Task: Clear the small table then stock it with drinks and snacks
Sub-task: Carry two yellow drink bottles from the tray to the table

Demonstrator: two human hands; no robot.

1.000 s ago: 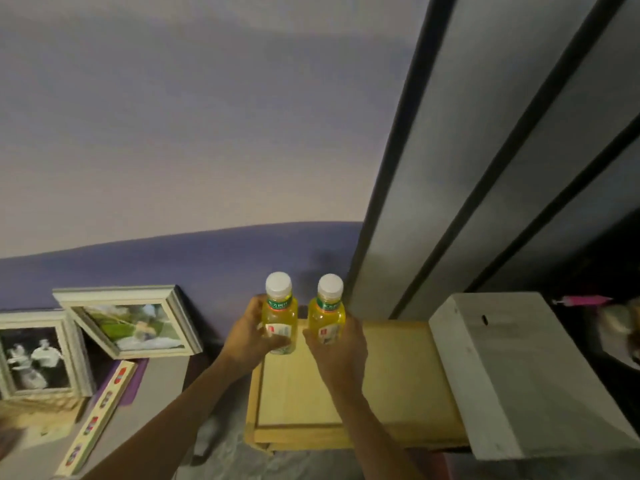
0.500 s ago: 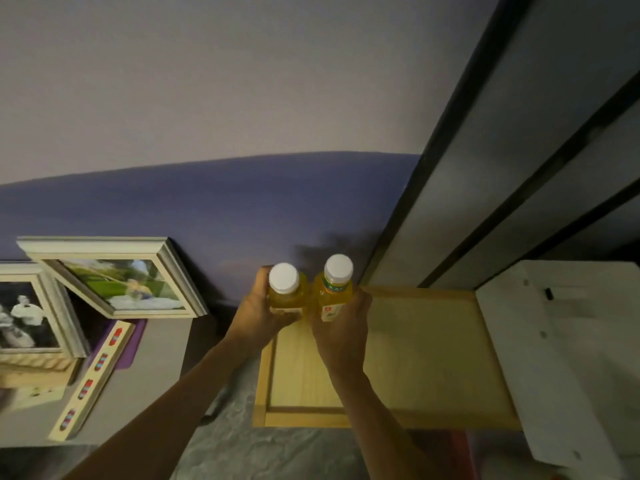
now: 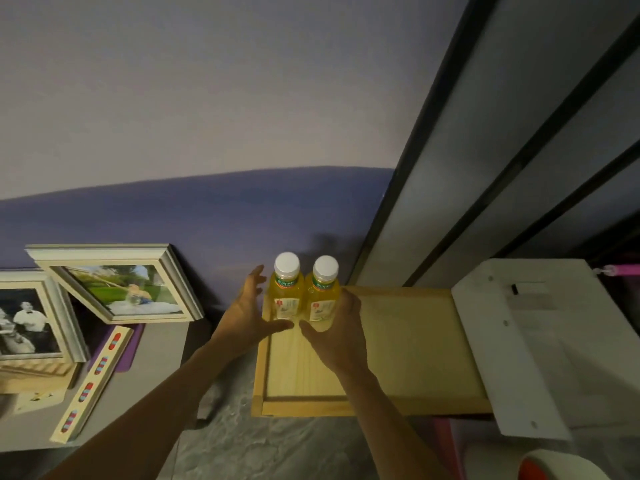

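Bottles (image 3: 303, 292) stand at small table's (image 3: 408, 344) far-left corner, both hands (image 3: 247, 315) loosened off them (snacks not yet there).

bottles (image 3: 286, 295): yellow, white caps | table (image 3: 408, 341): pale wood | wall (image 3: 173, 216): purple band

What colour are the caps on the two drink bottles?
White, on both yellow drink bottles, clear in the head view.

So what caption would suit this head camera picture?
Two yellow drink bottles stand upright on the wooden table, both hands open beside them.
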